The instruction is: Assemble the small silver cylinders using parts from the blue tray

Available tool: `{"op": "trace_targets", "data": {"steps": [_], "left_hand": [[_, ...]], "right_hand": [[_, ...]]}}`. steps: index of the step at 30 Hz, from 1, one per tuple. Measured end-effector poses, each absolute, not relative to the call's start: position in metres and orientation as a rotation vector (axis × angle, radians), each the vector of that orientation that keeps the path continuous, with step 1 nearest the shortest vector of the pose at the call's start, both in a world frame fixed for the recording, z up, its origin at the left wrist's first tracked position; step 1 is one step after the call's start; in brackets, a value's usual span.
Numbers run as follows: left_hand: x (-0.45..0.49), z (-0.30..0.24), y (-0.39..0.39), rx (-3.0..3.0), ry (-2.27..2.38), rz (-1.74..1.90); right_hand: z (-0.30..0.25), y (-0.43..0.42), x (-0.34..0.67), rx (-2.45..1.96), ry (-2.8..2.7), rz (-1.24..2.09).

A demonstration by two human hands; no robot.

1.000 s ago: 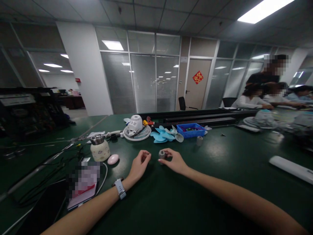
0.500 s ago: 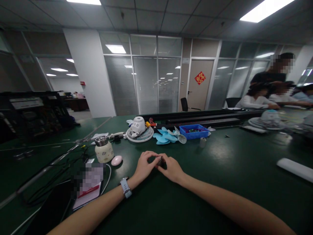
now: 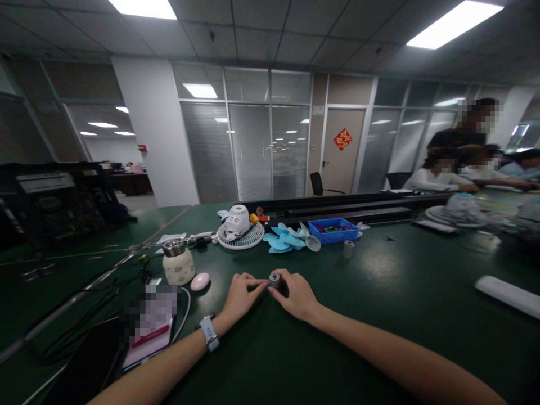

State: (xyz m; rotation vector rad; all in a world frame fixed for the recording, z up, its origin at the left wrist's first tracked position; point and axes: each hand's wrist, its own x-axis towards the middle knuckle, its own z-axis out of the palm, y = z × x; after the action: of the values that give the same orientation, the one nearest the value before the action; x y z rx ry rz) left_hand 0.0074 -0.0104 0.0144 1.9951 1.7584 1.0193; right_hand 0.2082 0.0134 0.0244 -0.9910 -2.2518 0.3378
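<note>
In the middle of the view, a small grey metal cylinder [image 3: 275,279] with a dark hole in its top is upright at the table. My right hand [image 3: 298,295] grips its right side between thumb and fingers. My left hand [image 3: 242,295], with a watch on the wrist, is beside the cylinder's left side. Its thumb and index fingertips come together there in a pinch; whether they hold anything small is too fine to see. A second grey cylinder [image 3: 348,249] stands farther back, right of the hands.
Across the green table [image 3: 379,326] lie a white fan housing [image 3: 240,230], blue fan blades [image 3: 284,239] and a blue tray [image 3: 333,232] of small parts. To the left are a cream bottle [image 3: 179,265], a pink oval object [image 3: 200,281], a notebook and cables. Several people sit or stand at right.
My left fingers have come off the top of the cylinder to its left side, so its top now shows. My right hand stays around it. The view has tilted slightly.
</note>
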Motion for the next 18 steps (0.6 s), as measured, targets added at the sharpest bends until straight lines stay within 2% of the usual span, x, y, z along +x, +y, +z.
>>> {"op": "trace_targets", "data": {"steps": [6,13,18], "left_hand": [[0.01,0.015,-0.013,2.059,1.757,0.934],[0.01,0.017,-0.015,2.041,1.728,0.974],[0.011,0.014,-0.011,1.956,1.724,1.058]], "right_hand": [[0.027,0.035,0.273,-1.141,-2.056,0.385],[0.018,0.088,0.396,-1.535,-1.668,0.117],[0.004,0.114,0.429,-1.785,-1.608,0.037]]}}
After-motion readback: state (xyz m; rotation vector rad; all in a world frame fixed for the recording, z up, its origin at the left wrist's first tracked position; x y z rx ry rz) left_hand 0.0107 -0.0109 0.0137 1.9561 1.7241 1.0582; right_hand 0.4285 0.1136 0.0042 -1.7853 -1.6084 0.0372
